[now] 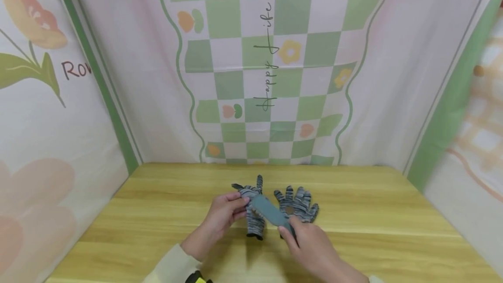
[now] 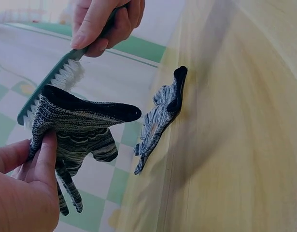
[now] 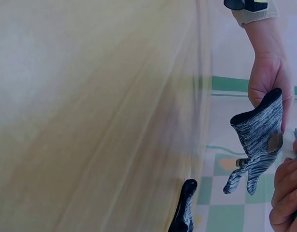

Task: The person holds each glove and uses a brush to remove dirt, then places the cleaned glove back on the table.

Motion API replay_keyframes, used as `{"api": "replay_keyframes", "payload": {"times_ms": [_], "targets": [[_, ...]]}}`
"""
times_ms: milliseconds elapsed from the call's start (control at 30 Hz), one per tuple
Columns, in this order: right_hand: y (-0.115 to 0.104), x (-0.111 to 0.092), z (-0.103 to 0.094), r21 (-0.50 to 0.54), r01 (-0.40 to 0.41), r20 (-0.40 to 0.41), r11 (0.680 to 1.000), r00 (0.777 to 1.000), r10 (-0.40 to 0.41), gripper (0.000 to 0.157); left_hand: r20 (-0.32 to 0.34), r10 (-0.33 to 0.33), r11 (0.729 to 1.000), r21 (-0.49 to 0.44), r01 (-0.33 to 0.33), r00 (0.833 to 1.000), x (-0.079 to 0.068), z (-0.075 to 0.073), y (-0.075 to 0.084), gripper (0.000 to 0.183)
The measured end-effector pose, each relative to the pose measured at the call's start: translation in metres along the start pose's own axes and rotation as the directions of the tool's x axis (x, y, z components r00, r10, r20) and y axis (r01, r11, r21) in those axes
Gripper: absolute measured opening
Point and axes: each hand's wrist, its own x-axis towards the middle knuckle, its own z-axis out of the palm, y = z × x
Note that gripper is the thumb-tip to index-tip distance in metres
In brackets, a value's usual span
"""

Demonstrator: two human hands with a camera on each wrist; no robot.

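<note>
My left hand (image 1: pixel 225 213) pinches a grey-and-black knit work glove (image 1: pixel 255 224) by its side, holding it up off the table with its black-edged cuff toward me. A brown patch shows on this glove (image 3: pixel 257 128) in the right wrist view. In my right hand (image 1: pixel 312 243) is the handle of a blue-green scrub brush (image 1: pixel 269 210). Its white bristles (image 2: pixel 68 76) face the held glove, and the brush head lies against the glove's side in the left wrist view. A second matching glove (image 1: pixel 300 202) lies on the table to the right, fingers pointing away, with a brown round spot on it.
The wooden table (image 1: pixel 177 200) carries the lying glove just beyond my right hand. Behind it hangs a green-and-white checked curtain (image 1: pixel 257 77). Printed cloth panels close off the left (image 1: pixel 51 143) and right (image 1: pixel 471 178) sides.
</note>
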Motion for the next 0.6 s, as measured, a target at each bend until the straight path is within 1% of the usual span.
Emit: {"api": "replay_keyframes", "payload": {"times_ms": [100, 367, 600], "targets": [[-0.0005, -0.0007, 0.002, -0.011, -0.003, -0.005, 1.0, 1.0, 0.003, 0.022, -0.005, 0.004, 1.0, 0.002, -0.004, 1.0, -0.0001, -0.0007, -0.0009, 0.013], [0.0007, -0.0023, 0.0046, -0.037, -0.037, 0.046, 0.999, 0.998, 0.039, 0.026, -0.026, 0.008, 1.0, 0.014, -0.008, 1.0, -0.001, -0.0032, -0.0028, 0.037], [0.0039, -0.0045, 0.0034, -0.016, -0.043, 0.081, 0.999, 0.996, 0.044, 0.028, -0.024, 0.012, 0.999, 0.03, -0.011, 1.0, -0.0011, -0.0052, -0.0039, 0.045]]}}
